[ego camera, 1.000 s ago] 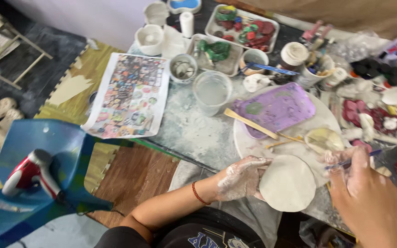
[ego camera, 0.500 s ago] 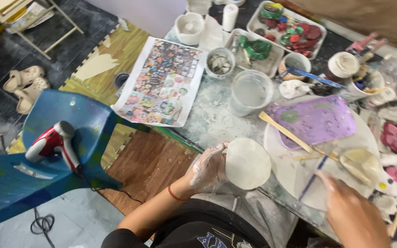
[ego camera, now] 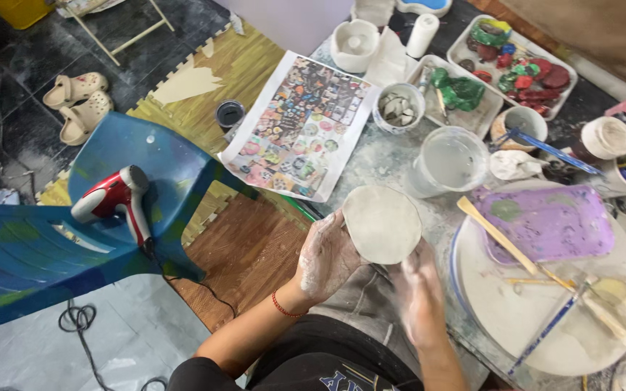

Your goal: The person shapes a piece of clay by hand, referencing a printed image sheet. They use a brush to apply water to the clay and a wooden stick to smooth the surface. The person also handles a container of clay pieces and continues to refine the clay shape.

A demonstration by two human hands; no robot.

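Both hands hold a flat round clay disc (ego camera: 382,223) in the air, above the near edge of the table (ego camera: 385,156). The left hand (ego camera: 327,255), coated in pale clay dust, curls around the left rim of the disc. The right hand (ego camera: 418,289) sits below and to the right of the disc; it is blurred, so the exact finger contact cannot be confirmed, but it appears to support the lower right rim.

Hazards, judged from this position:

- Sagging or tearing. The disc is thin and is held only at its rim. Uneven grip pressure could fold or crack it.
- Dropping. The disc hangs over the table edge, near the person's lap. A slip on dusty fingers would send it down.
- Collision. Just right of the disc lies the round turntable (ego camera: 516,318), carrying a purple mat (ego camera: 556,224), a wooden stick (ego camera: 505,242) and a blue tool (ego camera: 545,333). Setting the disc down on these would dent it.
- Spillage. A clear water cup (ego camera: 449,161) stands just above and right of the disc. A raised elbow or rim could tip it toward the printed picture sheet (ego camera: 302,123), upper left of the disc.
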